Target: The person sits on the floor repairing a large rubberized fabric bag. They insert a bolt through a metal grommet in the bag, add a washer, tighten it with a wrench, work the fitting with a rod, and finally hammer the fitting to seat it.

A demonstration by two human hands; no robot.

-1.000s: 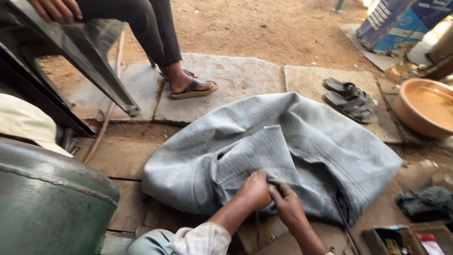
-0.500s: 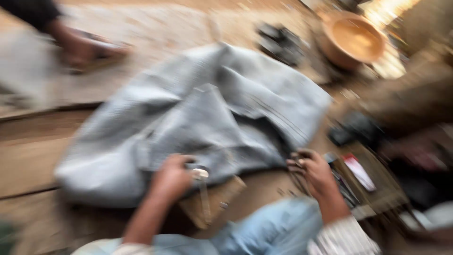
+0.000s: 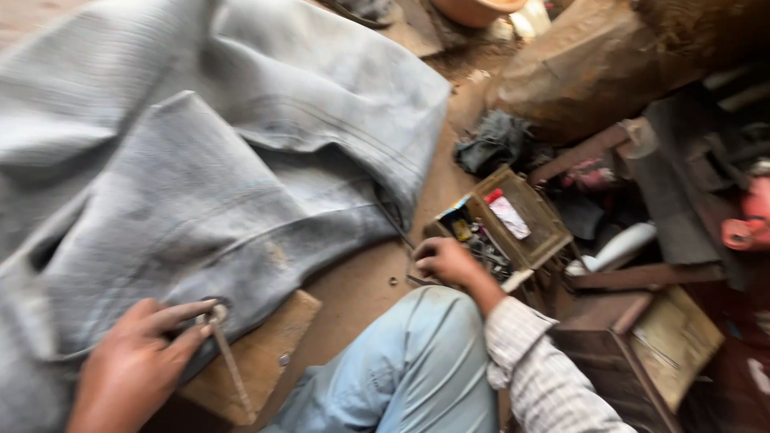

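A second ago both hands worked together at the near edge of the grey rubber sheet; now they are well apart. The right hand has left the sheet and reached to the small wooden box of bits (what its curled fingers hold cannot be told), while the left hand has slid left along the edge, pressing a thin metal tool there. The view has swung right, losing the other person's sandalled foot.

Head view, close, steeply downward
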